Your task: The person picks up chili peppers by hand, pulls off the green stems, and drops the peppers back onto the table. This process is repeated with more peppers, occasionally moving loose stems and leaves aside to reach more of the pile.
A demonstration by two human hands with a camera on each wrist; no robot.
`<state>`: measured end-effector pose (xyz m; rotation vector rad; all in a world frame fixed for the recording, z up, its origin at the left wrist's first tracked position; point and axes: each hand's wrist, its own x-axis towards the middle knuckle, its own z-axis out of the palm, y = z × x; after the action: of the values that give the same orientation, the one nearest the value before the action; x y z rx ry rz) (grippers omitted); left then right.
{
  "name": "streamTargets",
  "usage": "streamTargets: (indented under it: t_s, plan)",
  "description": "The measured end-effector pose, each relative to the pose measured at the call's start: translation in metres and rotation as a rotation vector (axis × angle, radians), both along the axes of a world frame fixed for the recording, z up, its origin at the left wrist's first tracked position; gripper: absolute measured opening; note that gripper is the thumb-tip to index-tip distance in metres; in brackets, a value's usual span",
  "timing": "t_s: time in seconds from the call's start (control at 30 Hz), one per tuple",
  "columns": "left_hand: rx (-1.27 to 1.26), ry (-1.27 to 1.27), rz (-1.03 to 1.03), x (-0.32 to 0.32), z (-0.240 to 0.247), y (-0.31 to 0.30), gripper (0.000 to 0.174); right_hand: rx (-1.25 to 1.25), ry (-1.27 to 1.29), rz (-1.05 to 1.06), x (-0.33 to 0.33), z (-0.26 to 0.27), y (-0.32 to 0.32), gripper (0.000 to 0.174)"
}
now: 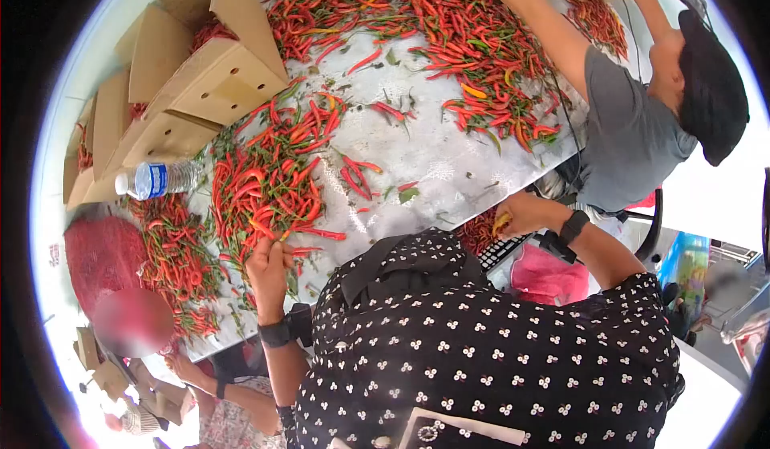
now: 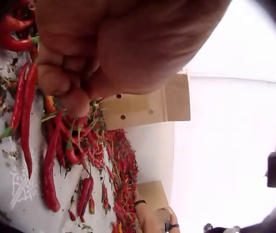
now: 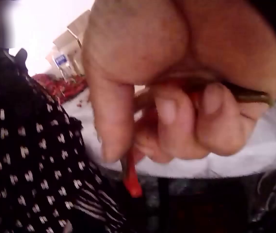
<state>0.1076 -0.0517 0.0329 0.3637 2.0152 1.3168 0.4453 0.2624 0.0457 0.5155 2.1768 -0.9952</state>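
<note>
The left hand (image 1: 269, 266) is recorded at the near edge of the chili pile (image 1: 269, 180) on the table (image 1: 433, 156), fingers bunched (a grip cannot be confirmed). A red chili (image 3: 130, 180) is gripped in the curled right hand (image 1: 520, 212), just off the table's near right edge.

No word, brand or number can be read in any view. The water bottle (image 1: 172, 178) wears a blue label (image 1: 151, 180) (its print too small and blurred to make out).
</note>
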Motion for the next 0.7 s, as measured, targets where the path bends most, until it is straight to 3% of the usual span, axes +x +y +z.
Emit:
streamTargets:
  t_s: [0.03, 0.1, 0.13, 0.17, 0.2, 0.23, 0.27, 0.33, 0.4, 0.47, 0.5, 0.57, 0.63, 0.7]
  plan:
    - [-0.014, -0.012, -0.011, 0.000, 0.005, 0.005, 0.019, -0.001, 0.009, -0.004, -0.003, -0.002, 0.000, 0.028]
    - [-0.142, 0.147, -0.115, 0.003, 0.021, 0.024, 0.019, -0.086, 0.248, -0.425, -0.032, -0.010, -0.002, 0.029]
    - [-0.242, 0.251, -0.157, 0.002, 0.031, 0.030, 0.018, -0.250, 0.281, -0.576, -0.060, -0.005, -0.006, 0.023]
    - [-0.169, 0.903, -0.457, -0.006, 0.012, 0.022, 0.015, -0.499, 0.215, -0.737, -0.092, 0.009, -0.013, 0.020]
    - [-0.308, 0.448, -0.398, 0.004, 0.046, 0.042, 0.013, -0.650, 0.249, -0.792, -0.121, 0.008, -0.022, 0.021]
    - [-0.134, 0.753, -0.543, 0.000, 0.027, 0.040, 0.014, -0.804, 0.267, -0.843, -0.150, 0.008, -0.032, 0.023]
    - [-0.283, 0.863, -0.641, 0.004, 0.029, 0.046, 0.012, -0.937, 0.251, -0.817, -0.179, 0.000, -0.042, 0.026]
    - [0.014, 0.795, -0.451, 0.014, 0.047, 0.063, 0.006, -1.020, 0.239, -0.672, -0.227, -0.004, -0.064, 0.024]
    - [-0.008, 0.692, -0.350, 0.012, 0.037, 0.056, 0.010, -1.088, 0.217, -0.556, -0.259, -0.002, -0.090, 0.023]
    - [-0.013, 0.647, -0.180, 0.014, 0.035, 0.047, 0.011, -0.715, 0.472, -0.437, -0.278, 0.002, -0.113, 0.018]
    - [-0.012, 0.656, -0.158, 0.013, 0.035, 0.042, 0.011, -0.713, 0.474, -0.413, -0.282, -0.003, -0.123, 0.018]
    - [-0.102, 0.290, 0.144, 0.011, 0.032, 0.030, 0.017, -0.818, 0.682, -0.375, -0.282, -0.012, -0.135, 0.010]
    - [0.064, -0.025, 0.490, -0.001, 0.018, 0.011, 0.020, -0.913, 0.677, -0.417, -0.282, 0.003, -0.128, 0.010]
    - [0.087, 0.015, 0.550, -0.018, 0.003, -0.016, 0.020, -1.071, 0.522, -0.648, -0.281, 0.013, -0.107, 0.008]
